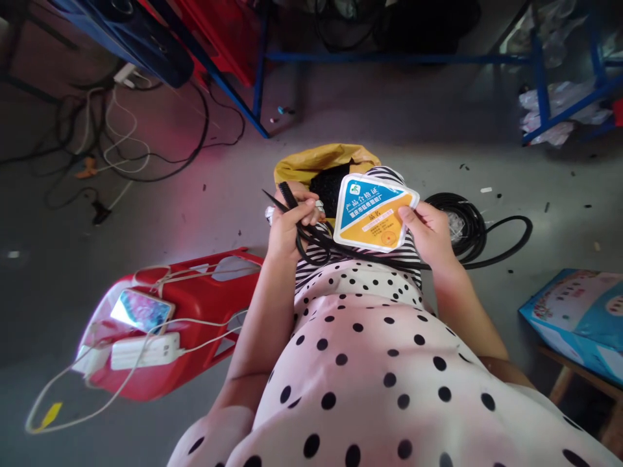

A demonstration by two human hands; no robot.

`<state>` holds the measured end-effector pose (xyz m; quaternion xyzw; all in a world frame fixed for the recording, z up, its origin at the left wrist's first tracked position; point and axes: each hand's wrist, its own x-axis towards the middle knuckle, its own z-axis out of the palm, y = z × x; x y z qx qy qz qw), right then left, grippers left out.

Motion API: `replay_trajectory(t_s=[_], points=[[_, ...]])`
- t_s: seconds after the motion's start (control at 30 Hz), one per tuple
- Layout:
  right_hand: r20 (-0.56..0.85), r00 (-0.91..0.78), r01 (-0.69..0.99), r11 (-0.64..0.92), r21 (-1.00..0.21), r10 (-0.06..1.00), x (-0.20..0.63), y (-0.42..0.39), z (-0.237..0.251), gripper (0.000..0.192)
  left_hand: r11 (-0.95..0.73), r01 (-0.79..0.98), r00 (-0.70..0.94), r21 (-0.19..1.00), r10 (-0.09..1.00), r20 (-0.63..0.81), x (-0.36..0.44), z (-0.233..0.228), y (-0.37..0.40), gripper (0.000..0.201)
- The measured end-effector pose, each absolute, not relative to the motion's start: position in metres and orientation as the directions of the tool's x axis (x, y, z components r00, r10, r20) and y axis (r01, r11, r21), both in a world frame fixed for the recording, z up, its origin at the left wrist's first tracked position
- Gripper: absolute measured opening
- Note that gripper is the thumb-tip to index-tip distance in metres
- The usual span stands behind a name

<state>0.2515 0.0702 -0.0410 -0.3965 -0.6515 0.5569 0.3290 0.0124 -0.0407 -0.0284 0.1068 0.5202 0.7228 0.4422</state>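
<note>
My right hand [428,230] pinches a blue-and-yellow product label card [363,227] by its right edge, thumb on top. The card is flat, white-bordered and printed with Chinese characters. My left hand [294,224] is closed on black hose [287,193], whose ribbed end sticks up past the fingers. A thin black pointed piece [273,200] also juts from this hand; I cannot tell its kind. White wrapping shows around some left fingers. Black hose crosses my striped lap beneath the card and joins a coil [464,224] beyond my right hand.
A yellow bag [316,159] with black contents stands open just beyond my knees. At left, a red stool [195,344] holds a phone [143,311], a white power strip [146,350] and cables. A blue box [577,318] is at right; blue table legs [263,71] stand ahead.
</note>
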Motion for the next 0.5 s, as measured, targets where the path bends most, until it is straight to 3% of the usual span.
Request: replay_trajectory(t_s=[0.2, 0.5], points=[[0.033, -0.434, 0.200, 0.132, -0.971, 0.900, 0.259, 0.071, -0.029, 0.055, -0.042, -0.538, -0.587, 0.842, 0.736, -0.338, 0.011, -0.031, -0.044, 0.026], [0.052, -0.436, 0.136, 0.123, -0.983, 0.898, 0.256, 0.067, -0.027, 0.056, -0.061, -0.523, -0.572, 0.850, 0.764, -0.298, 0.010, -0.032, -0.044, 0.027]])
